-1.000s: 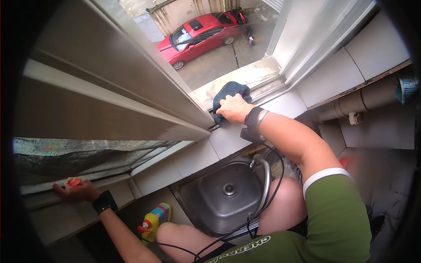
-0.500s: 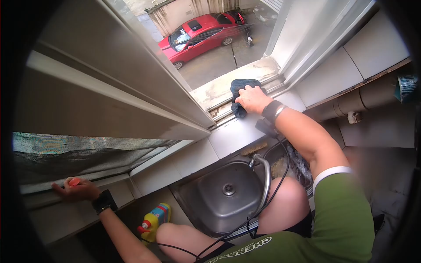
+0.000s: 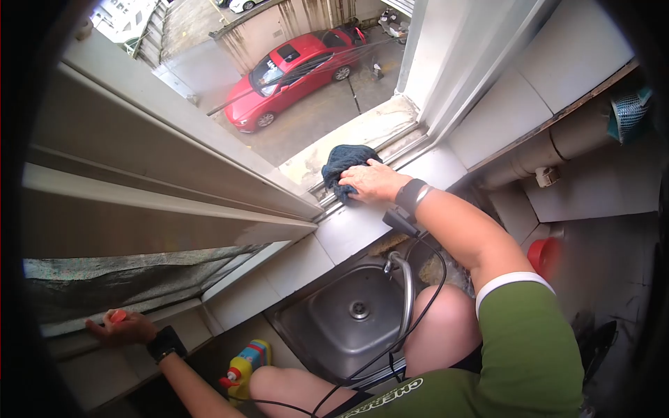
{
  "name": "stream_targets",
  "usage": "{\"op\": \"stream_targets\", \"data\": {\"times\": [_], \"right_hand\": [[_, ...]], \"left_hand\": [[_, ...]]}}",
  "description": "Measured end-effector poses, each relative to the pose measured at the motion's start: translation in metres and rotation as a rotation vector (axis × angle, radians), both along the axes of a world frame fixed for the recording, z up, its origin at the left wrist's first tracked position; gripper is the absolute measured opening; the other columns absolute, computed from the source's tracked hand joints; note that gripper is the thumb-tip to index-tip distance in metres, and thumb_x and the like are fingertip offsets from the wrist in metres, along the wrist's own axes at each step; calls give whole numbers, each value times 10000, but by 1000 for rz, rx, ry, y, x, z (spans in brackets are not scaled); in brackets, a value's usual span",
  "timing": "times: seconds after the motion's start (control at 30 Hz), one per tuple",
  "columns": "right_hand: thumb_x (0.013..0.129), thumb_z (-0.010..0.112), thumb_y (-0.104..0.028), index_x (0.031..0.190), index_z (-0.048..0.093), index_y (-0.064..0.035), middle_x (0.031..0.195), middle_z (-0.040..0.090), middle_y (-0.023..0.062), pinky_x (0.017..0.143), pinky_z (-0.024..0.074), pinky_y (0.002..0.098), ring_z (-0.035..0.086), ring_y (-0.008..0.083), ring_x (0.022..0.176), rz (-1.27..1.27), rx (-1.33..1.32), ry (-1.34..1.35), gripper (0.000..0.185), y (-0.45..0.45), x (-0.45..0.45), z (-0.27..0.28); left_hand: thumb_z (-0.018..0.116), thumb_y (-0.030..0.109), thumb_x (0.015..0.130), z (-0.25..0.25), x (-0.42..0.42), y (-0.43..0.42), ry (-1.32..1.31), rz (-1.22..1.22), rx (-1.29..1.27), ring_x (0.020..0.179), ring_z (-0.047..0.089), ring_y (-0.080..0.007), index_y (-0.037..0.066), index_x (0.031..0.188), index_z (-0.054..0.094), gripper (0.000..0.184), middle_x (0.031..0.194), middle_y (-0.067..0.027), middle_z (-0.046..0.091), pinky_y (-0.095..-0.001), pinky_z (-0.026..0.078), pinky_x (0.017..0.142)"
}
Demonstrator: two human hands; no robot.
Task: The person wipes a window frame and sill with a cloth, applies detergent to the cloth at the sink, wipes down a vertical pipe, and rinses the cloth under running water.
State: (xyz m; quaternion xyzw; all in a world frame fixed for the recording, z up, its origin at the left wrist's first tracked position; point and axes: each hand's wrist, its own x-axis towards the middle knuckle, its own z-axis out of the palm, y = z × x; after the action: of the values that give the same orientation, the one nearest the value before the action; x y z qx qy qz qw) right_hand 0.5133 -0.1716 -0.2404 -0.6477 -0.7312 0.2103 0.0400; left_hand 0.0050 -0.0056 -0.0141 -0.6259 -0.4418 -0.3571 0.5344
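A dark blue cloth [image 3: 343, 167] lies bunched on the window track [image 3: 401, 150], pressed there by my right hand [image 3: 373, 181], whose fingers are wrapped over its near side. Beside the left window ledge, my left hand [image 3: 125, 327] is turned up with its fingers curled round a small orange-red thing. Most of that small thing is hidden by the fingers. White sill tiles [image 3: 352, 228] run just below the cloth. The sliding window frame [image 3: 209, 167] stands to the left of the cloth.
Below the sill is a steel sink [image 3: 327, 317] with a curved faucet [image 3: 404, 285]. A yellow bottle [image 3: 244, 364] stands left of my knee. A black cable [image 3: 425, 313] hangs across the sink's right side. Pipes [image 3: 571, 143] run at the right. Outside is a red car [image 3: 296, 73].
My right hand and the cloth first moved right along the track, then back left toward the window frame. The whole view has shifted a little. My left hand keeps its curled pose.
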Motion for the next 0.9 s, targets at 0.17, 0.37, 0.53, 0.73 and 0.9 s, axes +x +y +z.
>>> {"op": "stream_targets", "data": {"times": [0.17,0.37,0.53,0.73,0.9], "right_hand": [[880,514,-394,1058,624,-71,1105,541,95,969,339,430,452,258,1137,-341,28,-270,385,-32,69,-1],[831,538,-507,965,695,-108,1014,580,91,802,347,362,461,241,988,-360,-35,-679,450,-28,93,17],[849,508,-517,998,674,-66,1004,622,105,821,343,398,497,220,1009,-489,-65,-724,504,-15,77,8],[884,439,-532,1032,652,-50,1002,650,124,880,323,399,572,251,994,-514,-96,-655,548,-23,83,7],[897,453,-411,1056,661,-64,1047,658,109,917,312,437,592,256,1020,-612,-414,-376,435,5,91,23]], "left_hand": [[540,73,799,2,5,-5,9,10,-14,1149,504,-355,21,736,607,105,1242,-197,522,-440,390,983],[553,54,783,-2,4,-2,-2,27,-12,1141,509,-357,14,732,602,81,1248,-208,512,-437,382,984],[562,53,773,1,2,-3,2,55,-56,1133,511,-364,9,722,593,73,1238,-222,512,-440,388,967],[567,50,769,-4,-2,1,75,1,63,1132,511,-364,16,738,593,53,1223,-246,511,-459,394,954],[573,79,771,-3,-17,8,82,-58,62,1111,517,-372,34,749,602,58,1220,-228,518,-468,399,942]]}}
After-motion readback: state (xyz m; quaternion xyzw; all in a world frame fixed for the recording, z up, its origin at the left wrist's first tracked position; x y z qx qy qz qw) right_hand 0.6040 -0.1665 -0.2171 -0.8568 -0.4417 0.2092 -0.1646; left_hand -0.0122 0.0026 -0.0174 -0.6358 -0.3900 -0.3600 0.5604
